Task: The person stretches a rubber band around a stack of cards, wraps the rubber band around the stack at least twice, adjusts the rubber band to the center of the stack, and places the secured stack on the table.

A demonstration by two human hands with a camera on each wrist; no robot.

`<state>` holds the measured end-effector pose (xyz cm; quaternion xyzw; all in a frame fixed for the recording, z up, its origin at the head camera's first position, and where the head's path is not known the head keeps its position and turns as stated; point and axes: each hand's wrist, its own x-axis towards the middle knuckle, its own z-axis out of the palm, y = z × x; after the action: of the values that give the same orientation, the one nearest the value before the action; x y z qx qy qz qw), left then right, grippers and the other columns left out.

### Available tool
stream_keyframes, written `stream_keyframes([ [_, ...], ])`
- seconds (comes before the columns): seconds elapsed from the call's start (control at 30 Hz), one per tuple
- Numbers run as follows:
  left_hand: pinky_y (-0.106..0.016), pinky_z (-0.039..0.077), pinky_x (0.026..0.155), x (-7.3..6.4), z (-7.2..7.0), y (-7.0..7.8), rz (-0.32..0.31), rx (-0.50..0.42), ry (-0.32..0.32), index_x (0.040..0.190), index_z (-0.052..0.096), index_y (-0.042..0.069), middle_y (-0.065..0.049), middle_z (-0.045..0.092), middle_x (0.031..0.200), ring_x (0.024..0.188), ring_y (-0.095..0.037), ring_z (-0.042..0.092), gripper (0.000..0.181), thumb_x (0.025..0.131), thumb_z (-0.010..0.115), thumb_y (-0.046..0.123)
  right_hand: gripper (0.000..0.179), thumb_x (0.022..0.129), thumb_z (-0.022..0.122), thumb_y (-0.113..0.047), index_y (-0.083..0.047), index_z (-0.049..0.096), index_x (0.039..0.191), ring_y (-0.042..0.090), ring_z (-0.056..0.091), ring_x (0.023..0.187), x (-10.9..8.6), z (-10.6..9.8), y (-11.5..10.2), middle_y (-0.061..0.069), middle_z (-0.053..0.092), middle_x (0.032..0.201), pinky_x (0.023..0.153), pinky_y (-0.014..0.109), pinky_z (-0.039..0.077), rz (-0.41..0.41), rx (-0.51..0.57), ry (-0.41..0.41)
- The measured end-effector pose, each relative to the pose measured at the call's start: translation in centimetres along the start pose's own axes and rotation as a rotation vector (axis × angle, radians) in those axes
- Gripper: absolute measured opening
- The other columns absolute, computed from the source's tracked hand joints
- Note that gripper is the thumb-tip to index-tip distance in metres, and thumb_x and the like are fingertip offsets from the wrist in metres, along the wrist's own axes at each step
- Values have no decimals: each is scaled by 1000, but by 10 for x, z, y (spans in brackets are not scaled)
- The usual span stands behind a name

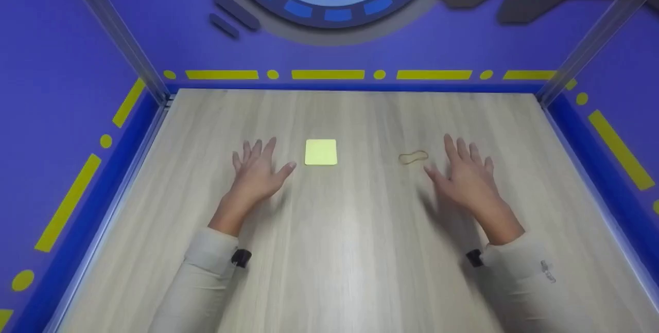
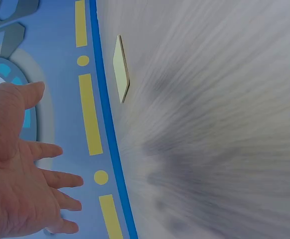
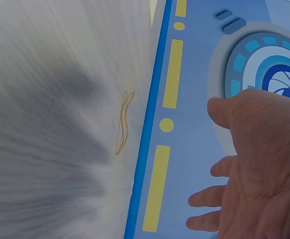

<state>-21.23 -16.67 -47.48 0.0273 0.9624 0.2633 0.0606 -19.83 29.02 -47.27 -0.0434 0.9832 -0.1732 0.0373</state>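
A square pale-yellow pad (image 1: pixel 321 152), like a block of sticky notes, lies flat on the table. Left of it in the head view, my left hand (image 1: pixel 255 176) hovers with fingers spread and thumb pointing toward the pad. To the right lies a thin tan rubber band (image 1: pixel 413 157), loosely stretched out in a wavy loop. My right hand (image 1: pixel 467 178) is just right of the band, fingers spread, thumb tip close to its end. Neither hand holds anything. The left wrist view shows the pad (image 2: pixel 120 69) edge-on; the band (image 3: pixel 124 122) appears in the right wrist view.
The wood-grain table (image 1: pixel 329 250) is enclosed by a blue-purple back wall (image 1: pixel 329 57) and side walls with yellow markings. Metal posts (image 1: pixel 118 29) stand at its back corners. Each wrist carries a small black device (image 1: pixel 241 257) by the sleeve.
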Motion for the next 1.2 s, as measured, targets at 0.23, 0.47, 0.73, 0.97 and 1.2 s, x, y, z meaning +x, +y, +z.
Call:
stream_keyframes([
  [0.23, -71, -5, 132, 5, 2, 4, -4, -23, -33, 170, 23, 7, -30, 17, 176, 166, -52, 1, 86, 105, 55, 54, 94, 107, 47, -63, -13, 4, 173, 61, 6, 161, 1, 0, -3, 32, 11, 176, 124, 83, 4, -7, -7, -2],
  [0.47, -67, 11, 134, 17, 9, 9, 16, -50, -59, 169, 28, 9, -29, 25, 174, 164, -49, 19, 83, 104, 63, 48, 92, 108, 48, -60, -13, 3, 173, 60, 6, 162, 1, 2, -4, 32, 9, 177, 126, 81, 7, -11, 7, -17],
  [0.73, -56, 30, 133, 39, 21, 21, 4, -93, -130, 169, 26, 6, -24, 32, 172, 161, -43, 29, 92, 101, 69, 49, 92, 108, 48, -61, -8, 9, 172, 60, 12, 161, -1, 2, -3, 33, 13, 176, 127, 78, 14, -21, 2, -13],
  [0.97, -54, 30, 133, 62, 36, 21, 7, -128, -174, 170, 23, 7, -21, 31, 172, 162, -39, 28, 96, 99, 71, 51, 89, 108, 51, -56, -3, 15, 171, 59, 19, 160, -2, 5, -2, 34, 18, 174, 125, 79, 20, -36, 45, -22],
  [1.2, -51, 34, 131, 81, 48, 13, 49, -77, -167, 167, 26, -1, -26, 41, 161, 152, -42, 38, 102, 92, 82, 40, 89, 108, 50, -57, -2, 17, 170, 56, 23, 159, -3, 8, 0, 34, 21, 173, 126, 77, 22, -43, 77, -29],
])
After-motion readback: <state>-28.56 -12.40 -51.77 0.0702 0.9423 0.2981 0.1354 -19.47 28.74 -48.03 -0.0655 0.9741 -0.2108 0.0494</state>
